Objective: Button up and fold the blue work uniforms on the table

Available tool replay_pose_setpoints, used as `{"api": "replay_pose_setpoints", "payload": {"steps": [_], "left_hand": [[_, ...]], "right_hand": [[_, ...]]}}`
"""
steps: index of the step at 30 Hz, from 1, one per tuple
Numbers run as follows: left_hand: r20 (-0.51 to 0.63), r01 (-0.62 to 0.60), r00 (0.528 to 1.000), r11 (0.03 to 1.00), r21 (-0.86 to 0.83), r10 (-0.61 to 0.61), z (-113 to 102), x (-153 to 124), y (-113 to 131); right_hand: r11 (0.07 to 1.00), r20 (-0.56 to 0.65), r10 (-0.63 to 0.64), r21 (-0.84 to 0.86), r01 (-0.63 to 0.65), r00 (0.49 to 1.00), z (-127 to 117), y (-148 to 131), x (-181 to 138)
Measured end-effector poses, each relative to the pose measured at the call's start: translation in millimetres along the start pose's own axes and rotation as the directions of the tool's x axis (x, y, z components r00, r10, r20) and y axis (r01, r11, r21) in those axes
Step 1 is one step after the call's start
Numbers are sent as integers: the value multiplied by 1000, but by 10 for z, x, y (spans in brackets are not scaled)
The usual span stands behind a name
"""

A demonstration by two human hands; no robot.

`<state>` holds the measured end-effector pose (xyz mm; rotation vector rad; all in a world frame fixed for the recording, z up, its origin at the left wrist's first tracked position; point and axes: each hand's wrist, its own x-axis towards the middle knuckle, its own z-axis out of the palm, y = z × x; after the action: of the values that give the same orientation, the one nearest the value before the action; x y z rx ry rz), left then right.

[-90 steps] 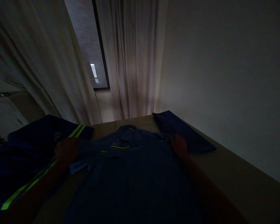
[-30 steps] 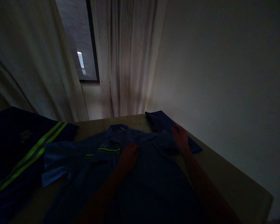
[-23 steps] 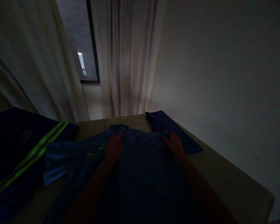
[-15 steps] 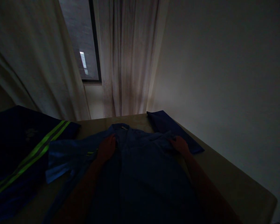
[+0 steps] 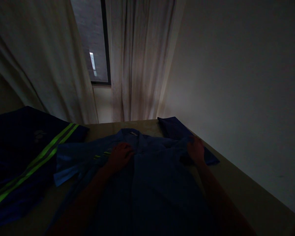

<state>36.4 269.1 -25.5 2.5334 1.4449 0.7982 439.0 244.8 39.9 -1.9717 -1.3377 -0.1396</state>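
A blue work shirt (image 5: 149,183) with a thin yellow-green chest stripe lies face up on the table, collar away from me. My left hand (image 5: 119,156) lies flat on its chest just left of the button line, fingers together. My right hand (image 5: 196,150) rests on the shirt's right shoulder, at the edge of the sleeve; in the dim light I cannot make out whether it grips the cloth.
A dark blue garment with bright yellow-green stripes (image 5: 27,154) lies at the left. A folded dark blue cloth (image 5: 177,129) sits at the far right corner of the beige table (image 5: 248,200). Curtains (image 5: 140,59), a window and a wall stand behind.
My left hand slid from the collar area a little right onto the chest. My right hand shifted slightly outward on the right shoulder. The view swung slightly left.
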Motion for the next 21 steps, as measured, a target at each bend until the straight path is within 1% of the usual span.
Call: {"api": "replay_pose_setpoints", "payload": {"steps": [1, 2, 3, 4, 5, 6, 7, 8, 9, 10, 12, 14, 15, 17, 19, 20, 21], "left_hand": [[15, 33, 999, 999, -10, -32, 28, 10, 55], [31, 69, 997, 997, -17, -68, 62, 19, 110], [46, 96, 994, 995, -20, -95, 99, 24, 164], [59, 106, 993, 994, -19, -105, 135, 25, 216], [67, 102, 993, 995, -16, -101, 166, 22, 266], [73, 91, 993, 996, -13, -90, 190, 16, 310], [76, 84, 994, 996, -12, -83, 203, 12, 347], [76, 90, 993, 996, -16, -88, 205, 12, 375], [69, 111, 992, 993, -24, -109, 197, 19, 391], [50, 142, 989, 989, -38, -140, 179, 34, 394], [-24, 192, 980, 976, -102, -196, 128, 83, 354], [-114, 232, 958, 946, -226, -262, 73, 143, 260], [-143, 259, 939, 915, -308, -314, 52, 168, 201], [-157, 329, 885, 828, -454, -438, 27, 198, 82], [-132, 389, 832, 737, -553, -539, 30, 196, -6], [-114, 396, 823, 706, -587, -556, 40, 186, -31], [-94, 386, 834, 698, -603, -543, 54, 172, -42]], "right_hand": [[996, 13, -78, 48, 77, 997, 8, -196, -89], [979, 66, -167, 127, 158, 984, 26, -404, -213], [945, 197, -282, 226, 237, 939, 51, -610, -367], [892, 339, -421, 325, 316, 841, 83, -800, -543], [829, 459, -548, 410, 381, 699, 117, -965, -727], [775, 530, -632, 457, 438, 566, 150, -1097, -906], [744, 571, -666, 463, 481, 480, 178, -1196, -1065], [728, 604, -675, 451, 516, 425, 197, -1264, -1197], [727, 625, -667, 426, 539, 405, 208, -1306, -1295], [737, 641, -649, 398, 546, 409, 209, -1330, -1363], [766, 657, -617, 373, 524, 434, 198, -1350, -1433], [778, 652, -610, 384, 497, 451, 195, -1361, -1474], [771, 641, -621, 397, 498, 451, 206, -1366, -1501], [739, 609, -660, 426, 521, 439, 253, -1375, -1577], [718, 586, -684, 442, 537, 433, 316, -1376, -1662], [716, 583, -687, 445, 537, 434, 344, -1374, -1699], [719, 583, -685, 446, 534, 436, 367, -1371, -1728]]}}
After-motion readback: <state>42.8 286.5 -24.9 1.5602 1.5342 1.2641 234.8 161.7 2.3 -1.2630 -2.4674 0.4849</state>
